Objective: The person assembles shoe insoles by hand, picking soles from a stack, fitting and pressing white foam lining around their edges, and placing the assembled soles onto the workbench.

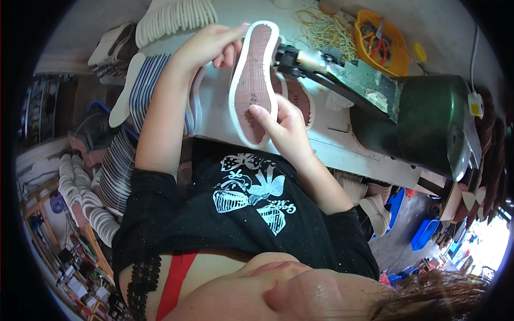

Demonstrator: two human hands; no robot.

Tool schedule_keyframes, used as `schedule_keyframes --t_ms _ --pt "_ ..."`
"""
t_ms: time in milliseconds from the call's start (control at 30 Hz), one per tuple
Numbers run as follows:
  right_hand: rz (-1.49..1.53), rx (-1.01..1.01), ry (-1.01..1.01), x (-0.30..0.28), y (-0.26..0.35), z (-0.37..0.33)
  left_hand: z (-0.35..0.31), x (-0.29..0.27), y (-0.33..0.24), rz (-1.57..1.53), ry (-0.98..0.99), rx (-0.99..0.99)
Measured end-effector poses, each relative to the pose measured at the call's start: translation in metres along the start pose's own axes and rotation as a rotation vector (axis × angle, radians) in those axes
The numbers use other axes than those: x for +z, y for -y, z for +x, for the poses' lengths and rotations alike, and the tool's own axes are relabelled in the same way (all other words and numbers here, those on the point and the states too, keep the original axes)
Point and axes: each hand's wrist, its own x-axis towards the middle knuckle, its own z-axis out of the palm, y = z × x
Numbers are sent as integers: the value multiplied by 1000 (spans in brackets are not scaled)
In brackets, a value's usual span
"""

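Note:
A brown insole (256,75) with a white rim folded round its edge stands upright in front of me, above the worktable. At its lower part, my right hand (286,120) grips the side with the thumb pressed on the brown face; its other fingers are behind. My left hand (214,45) is at the upper left edge, a fingertip on the white rim and the other fingers curled. Just right of the insole is the black metal head (289,60) of a green machine (428,115). Another brown insole (301,99) with a white rim lies behind my right hand.
Rows of white-edged soles (174,21) and blue-edged ones (150,88) stand left on the worktable (348,144). A yellow basket (399,40) holds red-handled pliers (380,45), beside a tangle of yellowish cord (326,35). Stacked soles (115,171) are below left; a blue crate (424,234) is lower right.

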Motion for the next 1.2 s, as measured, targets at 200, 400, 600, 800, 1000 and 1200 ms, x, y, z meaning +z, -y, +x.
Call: schedule_keyframes --t_ms 200,400,600,800,1000,1200 --pt "-816 -595 -3 28 -37 -4 -64 -14 97 844 -840 219" --pt "-95 172 198 92 -82 57 -72 -1 122 295 -601 198" --pt "123 296 121 93 -93 69 -79 9 129 300 -599 271" --pt "-285 73 125 89 -82 68 -72 19 129 144 -768 397" --pt "-643 -442 -127 65 -31 42 -73 44 131 -32 -1027 429" --pt "-359 -488 96 37 3 3 -82 51 79 -1006 -318 147"
